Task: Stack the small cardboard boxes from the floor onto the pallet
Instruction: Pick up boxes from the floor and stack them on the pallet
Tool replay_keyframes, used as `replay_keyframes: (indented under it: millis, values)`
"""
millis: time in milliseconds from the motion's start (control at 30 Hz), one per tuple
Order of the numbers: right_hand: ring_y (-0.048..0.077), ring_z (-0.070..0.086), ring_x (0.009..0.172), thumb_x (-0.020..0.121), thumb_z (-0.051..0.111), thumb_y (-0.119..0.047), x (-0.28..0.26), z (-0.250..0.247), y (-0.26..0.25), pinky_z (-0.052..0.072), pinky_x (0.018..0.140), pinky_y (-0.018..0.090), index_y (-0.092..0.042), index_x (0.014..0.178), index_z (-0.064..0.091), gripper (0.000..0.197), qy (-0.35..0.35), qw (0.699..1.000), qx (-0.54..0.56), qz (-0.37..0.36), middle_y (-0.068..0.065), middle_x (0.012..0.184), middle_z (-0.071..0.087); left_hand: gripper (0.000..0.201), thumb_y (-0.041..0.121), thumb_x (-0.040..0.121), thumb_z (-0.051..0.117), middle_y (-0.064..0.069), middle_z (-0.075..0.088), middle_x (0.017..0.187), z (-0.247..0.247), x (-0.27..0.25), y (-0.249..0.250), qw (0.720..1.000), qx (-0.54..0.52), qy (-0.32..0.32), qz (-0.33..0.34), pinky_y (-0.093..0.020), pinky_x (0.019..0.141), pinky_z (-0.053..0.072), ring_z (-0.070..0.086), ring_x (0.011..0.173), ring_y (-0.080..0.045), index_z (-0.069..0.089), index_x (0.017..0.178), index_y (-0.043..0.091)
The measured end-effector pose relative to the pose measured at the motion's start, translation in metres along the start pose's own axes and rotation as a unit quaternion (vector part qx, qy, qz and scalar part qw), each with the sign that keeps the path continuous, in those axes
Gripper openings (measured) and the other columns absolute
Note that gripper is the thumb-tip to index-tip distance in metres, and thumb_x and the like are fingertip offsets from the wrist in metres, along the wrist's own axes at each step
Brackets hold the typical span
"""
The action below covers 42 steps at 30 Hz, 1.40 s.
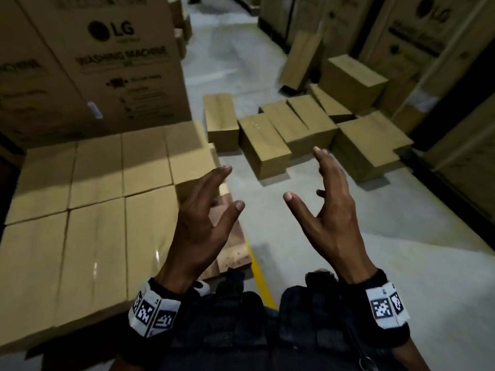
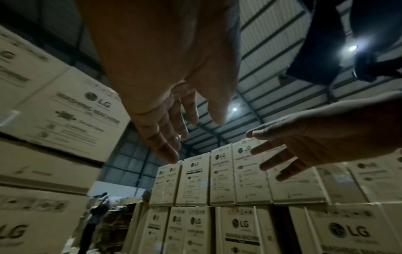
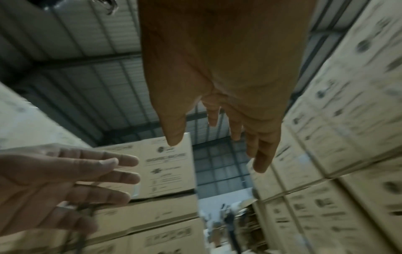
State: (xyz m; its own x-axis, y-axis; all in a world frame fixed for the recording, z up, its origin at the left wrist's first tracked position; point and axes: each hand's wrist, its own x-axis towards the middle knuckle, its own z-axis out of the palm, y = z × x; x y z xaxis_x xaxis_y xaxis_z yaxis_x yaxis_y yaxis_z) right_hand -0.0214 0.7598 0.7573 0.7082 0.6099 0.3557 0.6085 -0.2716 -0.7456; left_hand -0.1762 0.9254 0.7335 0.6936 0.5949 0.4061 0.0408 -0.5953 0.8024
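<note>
We see both hands up in the air in front of the body, palms facing each other, holding nothing. Left hand [image 1: 199, 218] has fingers spread and relaxed, thumb out; right hand [image 1: 330, 207] the same, fingers loosely extended, thumb apart. Both released, touching no box.

Small cardboard boxes [image 1: 263, 144] lie scattered on the grey floor [image 1: 348, 236] ahead and to the right of the hands, some flat, some tilted against each other. One box [image 1: 221, 120] sits just beside the far corner of the pallet stack. A bigger box [image 1: 351, 76] stands behind the loose group.

On the left, the pallet [image 1: 233, 253] carries a layer of stacked boxes [image 1: 96, 210] packed edge to edge, tops level; only its bare wooden corner shows, under the left hand. A yellow floor line [image 1: 258, 274] runs beside the pallet.

Tall washing machine cartons [image 1: 107, 57] stand behind the pallet, with more of them on the right side of the aisle. Wrist views show both hands from below, fingers apart, against stacked cartons and the ceiling. In the left wrist view a person [image 2: 95, 216] stands far down the aisle, small and blurry.

Black wristbands with markers [image 1: 152, 309] sit on both wrists.
</note>
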Motion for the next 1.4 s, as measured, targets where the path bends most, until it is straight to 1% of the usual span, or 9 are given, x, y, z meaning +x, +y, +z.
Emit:
replay_keyframes:
  millis: [200, 400, 500, 600, 900, 1133, 1233, 1300, 1400]
  values:
    - [0.011, 0.036, 0.145, 0.096, 0.068, -0.038, 0.002, -0.054, 0.050, 0.048, 0.107, 0.049, -0.037, 0.156, 0.026, 0.074, 0.089, 0.994, -0.013, 0.063, -0.008, 0.162, 0.030, 0.055, 0.029, 0.096, 0.069, 0.011, 0.049, 0.149, 0.067, 0.046, 0.027, 0.994, -0.008, -0.089, 0.060, -0.021, 0.088, 0.052, 0.057, 0.126, -0.017, 0.051, 0.147, 0.022]
    - [0.010, 0.034, 0.147, 0.097, 0.068, -0.039, 0.023, -0.089, 0.109, 0.046, 0.109, 0.050, -0.041, 0.156, 0.024, 0.074, 0.135, 0.984, -0.033, 0.110, -0.012, 0.159, 0.031, 0.054, 0.024, 0.096, 0.070, 0.004, 0.052, 0.149, 0.154, 0.106, 0.032, 0.981, -0.038, -0.150, 0.119, -0.026, 0.090, 0.053, 0.048, 0.135, -0.005, 0.051, 0.146, 0.018]
    - [0.012, 0.035, 0.147, 0.096, 0.067, -0.039, 0.046, -0.110, 0.140, 0.045, 0.109, 0.051, -0.039, 0.156, 0.026, 0.073, 0.160, 0.977, -0.044, 0.133, -0.010, 0.159, 0.032, 0.055, 0.026, 0.097, 0.070, 0.004, 0.052, 0.150, 0.202, 0.141, 0.026, 0.973, -0.055, -0.181, 0.130, -0.029, 0.090, 0.054, 0.048, 0.136, -0.008, 0.050, 0.148, 0.020]
    - [0.012, 0.037, 0.145, 0.096, 0.067, -0.039, 0.082, -0.133, 0.175, 0.045, 0.109, 0.051, -0.038, 0.157, 0.026, 0.074, 0.179, 0.970, -0.063, 0.153, -0.009, 0.160, 0.032, 0.054, 0.029, 0.095, 0.068, 0.005, 0.054, 0.147, 0.250, 0.188, 0.023, 0.966, -0.076, -0.204, 0.141, -0.027, 0.090, 0.054, 0.052, 0.132, -0.008, 0.052, 0.146, 0.020]
    - [0.019, 0.036, 0.147, 0.096, 0.067, -0.041, 0.211, -0.192, 0.260, 0.045, 0.109, 0.054, -0.034, 0.159, 0.023, 0.077, 0.233, 0.950, -0.106, 0.178, -0.004, 0.163, 0.029, 0.051, 0.021, 0.097, 0.068, -0.002, 0.058, 0.141, 0.365, 0.340, 0.032, 0.946, -0.093, -0.254, 0.179, -0.002, 0.090, 0.040, 0.052, 0.126, -0.006, 0.053, 0.146, 0.017]
    - [0.018, 0.038, 0.144, 0.096, 0.068, -0.038, 0.283, -0.213, 0.327, 0.046, 0.108, 0.053, -0.035, 0.158, 0.024, 0.077, 0.232, 0.948, -0.077, 0.203, -0.005, 0.161, 0.031, 0.050, 0.026, 0.097, 0.068, 0.006, 0.057, 0.141, 0.437, 0.411, 0.025, 0.935, -0.074, -0.297, 0.177, -0.006, 0.088, 0.046, 0.055, 0.124, -0.005, 0.053, 0.145, 0.023]
    - [0.018, 0.038, 0.144, 0.096, 0.068, -0.038, 0.323, -0.227, 0.366, 0.046, 0.108, 0.053, -0.036, 0.158, 0.023, 0.077, 0.225, 0.952, -0.058, 0.199, -0.006, 0.162, 0.030, 0.053, 0.026, 0.095, 0.068, 0.015, 0.054, 0.136, 0.472, 0.443, 0.024, 0.941, -0.048, -0.292, 0.163, -0.012, 0.088, 0.049, 0.054, 0.120, 0.002, 0.052, 0.145, 0.026]
    - [0.019, 0.037, 0.145, 0.095, 0.067, -0.043, 0.351, -0.240, 0.396, 0.045, 0.107, 0.057, -0.040, 0.157, 0.022, 0.077, 0.218, 0.957, -0.047, 0.188, -0.006, 0.162, 0.029, 0.053, 0.025, 0.094, 0.069, 0.018, 0.052, 0.135, 0.498, 0.464, 0.024, 0.944, -0.048, -0.286, 0.156, -0.009, 0.088, 0.048, 0.051, 0.118, 0.012, 0.052, 0.145, 0.026]
    - [0.021, 0.036, 0.146, 0.094, 0.066, -0.045, 0.396, -0.267, 0.443, 0.044, 0.107, 0.059, -0.041, 0.158, 0.020, 0.079, 0.201, 0.963, -0.038, 0.173, -0.003, 0.161, 0.030, 0.052, 0.025, 0.095, 0.069, 0.018, 0.052, 0.136, 0.541, 0.496, 0.028, 0.951, -0.046, -0.268, 0.147, -0.008, 0.087, 0.047, 0.049, 0.119, 0.014, 0.052, 0.145, 0.026]
